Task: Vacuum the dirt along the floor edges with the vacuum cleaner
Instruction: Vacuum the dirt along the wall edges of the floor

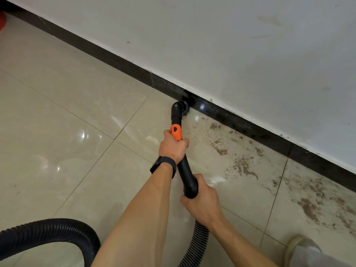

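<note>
From the head camera, the vacuum wand (pixel 185 170), a black tube with an orange collar (pixel 176 132), slants up across the pale tiled floor (pixel 67 116) toward the wall (pixel 250 45). Its elbowed brush nozzle (pixel 182 107) sits at the floor edge, pressed against the black baseboard (pixel 240 120).

The left hand (pixel 174 149) grips the wand just behind the orange collar, fingers (pixel 185 142) curled round the tube and the thumb lying on the collar. A black wristband (pixel 163 166) circles that wrist. The right hand (pixel 202 203) holds the wand's rear end, where the tube meets the ribbed hose (pixel 198 241), with the thumb over the top and the fingers wrapped beneath.

The dirt (pixel 242 166) lies in brown, smeared patches on the tiles to the right of the nozzle, following the baseboard and spreading wider toward the lower right corner. The tiles left of the nozzle look glossy, with bright reflections.

The hose runs down from the right hand out of the bottom of the frame, and another stretch of it arcs across the floor at lower left, well away from the wall. A light-coloured shoe (pixel 302 247) stands at the lower right, near the dirtiest tiles. A sliver of something red (pixel 2 20) shows at the far upper left edge; what it is cannot be told.
</note>
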{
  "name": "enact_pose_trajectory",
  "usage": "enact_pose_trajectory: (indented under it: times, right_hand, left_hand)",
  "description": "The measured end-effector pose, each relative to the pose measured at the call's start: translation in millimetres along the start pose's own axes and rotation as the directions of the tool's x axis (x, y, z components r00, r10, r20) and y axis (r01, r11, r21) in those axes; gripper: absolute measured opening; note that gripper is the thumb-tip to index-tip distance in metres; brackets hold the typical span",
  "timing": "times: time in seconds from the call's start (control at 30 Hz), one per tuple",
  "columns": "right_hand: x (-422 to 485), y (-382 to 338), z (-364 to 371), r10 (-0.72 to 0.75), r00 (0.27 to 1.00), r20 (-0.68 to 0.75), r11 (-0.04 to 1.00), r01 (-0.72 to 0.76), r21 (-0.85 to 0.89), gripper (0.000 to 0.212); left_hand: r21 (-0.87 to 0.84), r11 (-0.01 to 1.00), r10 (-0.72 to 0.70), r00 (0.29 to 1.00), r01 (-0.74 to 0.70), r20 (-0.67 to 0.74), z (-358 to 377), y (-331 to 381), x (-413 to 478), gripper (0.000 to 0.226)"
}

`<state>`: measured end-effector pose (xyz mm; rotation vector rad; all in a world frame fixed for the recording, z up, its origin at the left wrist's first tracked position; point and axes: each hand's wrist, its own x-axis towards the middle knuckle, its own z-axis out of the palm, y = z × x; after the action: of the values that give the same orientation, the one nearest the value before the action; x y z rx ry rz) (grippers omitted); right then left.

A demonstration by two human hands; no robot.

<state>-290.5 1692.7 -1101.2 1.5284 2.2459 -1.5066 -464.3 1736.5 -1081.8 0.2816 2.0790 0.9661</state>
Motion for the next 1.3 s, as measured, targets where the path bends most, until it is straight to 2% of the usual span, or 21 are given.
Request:
enact_pose_trajectory:
  times: [0.13,0.27,0.37,0.43,0.5,0.67,0.73,0.83,1.0,1.07,1.17,1.23,1.3]
  right_hand:
    - [0.3,-15.4,16.2,-0.043,0.999,0.032,0.999,0.042,0.035,0.039]
    - [2.4,-28.9,34.8,-0.111,0.987,0.116,0.994,0.112,-0.001,0.043]
    - [2.3,-37.1,48.2,-0.159,0.962,0.222,0.987,0.160,0.013,0.057]
    - [0.7,-41.6,56.0,-0.180,0.942,0.284,0.983,0.186,0.006,0.070]
    - [-3.9,-42.9,62.9,-0.192,0.931,0.309,0.980,0.199,0.011,0.074]
    - [-13.6,-37.8,61.7,-0.133,0.967,0.215,0.991,0.131,0.024,0.047]
    - [-17.5,-32.3,58.6,-0.110,0.978,0.176,0.993,0.115,-0.019,0.038]
    - [-21.1,-23.8,52.6,-0.062,0.974,0.216,0.991,0.086,-0.099,0.027]
    - [-36.6,-17.0,34.8,0.038,0.934,0.355,0.969,0.052,-0.240,0.026]
    - [-51.4,-8.2,31.0,0.066,0.931,0.359,0.966,0.031,-0.258,0.026]
    - [-74.7,10.0,34.8,0.106,0.918,0.383,0.963,0.000,-0.268,0.035]
    - [-85.6,22.1,42.9,0.119,0.909,0.400,0.960,-0.002,-0.280,0.037]
    - [-92.0,30.3,49.5,0.122,0.911,0.394,0.968,-0.022,-0.248,0.033]
  left_hand:
    - [0.020,1.000,-0.005,1.000,0.005,-0.017,-26.9,-3.2,-0.1,0.036]
    - [-0.045,0.997,-0.061,0.993,0.057,-0.100,-63.1,-23.1,-2.7,0.038]
    - [-0.056,0.996,-0.075,0.984,0.067,-0.162,-85.1,-41.3,-8.5,0.036]
    - [-0.047,0.997,-0.076,0.982,0.069,-0.172,-93.6,-50.9,-14.4,0.034]
    - [-0.017,0.997,-0.072,0.984,0.070,-0.161,-98.9,-57.6,-18.5,0.032]
    - [0.172,0.984,-0.044,0.999,0.047,-0.023,-103.2,-59.5,-20.7,0.036]
    - [0.211,0.977,-0.042,0.999,0.033,0.035,-101.2,-62.3,-23.8,0.038]
    - [0.211,0.977,-0.033,0.998,0.020,0.057,-96.0,-69.9,-33.1,0.040]
    - [0.152,0.986,-0.078,0.994,0.067,0.071,-71.7,-87.8,-70.6,0.039]
    - [0.151,0.982,-0.140,0.975,0.115,0.171,-64.5,-88.4,-85.7,0.041]
    - [0.232,0.952,-0.273,0.890,0.198,0.365,-63.7,-91.7,-106.5,0.045]
    - [0.281,0.939,-0.303,0.867,0.200,0.395,-63.5,-99.4,-117.7,0.046]
    - [0.297,0.938,-0.289,0.878,0.181,0.381,-59.9,-106.6,-124.9,0.046]
